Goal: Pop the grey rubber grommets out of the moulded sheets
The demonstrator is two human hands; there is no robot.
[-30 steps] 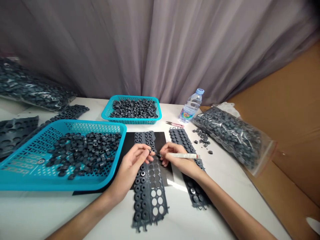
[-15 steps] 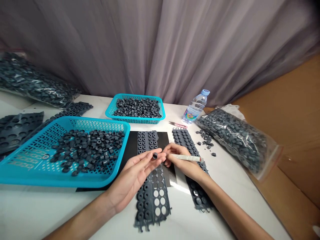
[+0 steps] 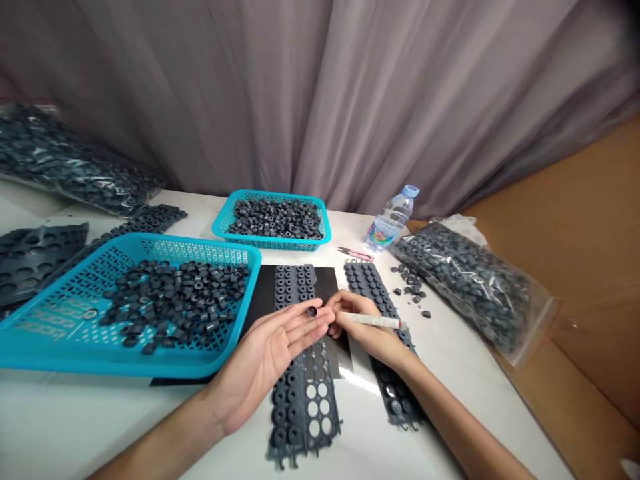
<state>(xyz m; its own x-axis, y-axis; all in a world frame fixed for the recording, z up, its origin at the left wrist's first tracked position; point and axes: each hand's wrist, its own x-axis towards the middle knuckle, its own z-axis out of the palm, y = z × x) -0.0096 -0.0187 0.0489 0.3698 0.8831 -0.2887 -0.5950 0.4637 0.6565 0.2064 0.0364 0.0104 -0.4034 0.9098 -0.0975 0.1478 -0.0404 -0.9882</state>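
Observation:
My left hand (image 3: 273,353) lies palm up over a dark grey rubber strip (image 3: 303,407), fingers stretched out, with one small black rubber ring (image 3: 312,311) resting on the fingertips. My right hand (image 3: 365,327) is closed round a thin white-wrapped tool (image 3: 373,321) held like a pen, its tip near the ring. The strip lies on a black mat (image 3: 260,293); several of its holes are punched empty, others still hold rings. A second strip (image 3: 373,287) lies under my right wrist.
A large teal basket (image 3: 60,333) of black rings sits at left, a smaller one (image 3: 273,220) behind. A clear bag of rings (image 3: 475,287), loose rings, a water bottle (image 3: 393,217) and pink snips (image 3: 356,253) are at right. More strips and a bag lie far left.
My left hand turned from pinching at the strip to palm up and flat, with one ring now lying on its fingers. The right hand has barely moved.

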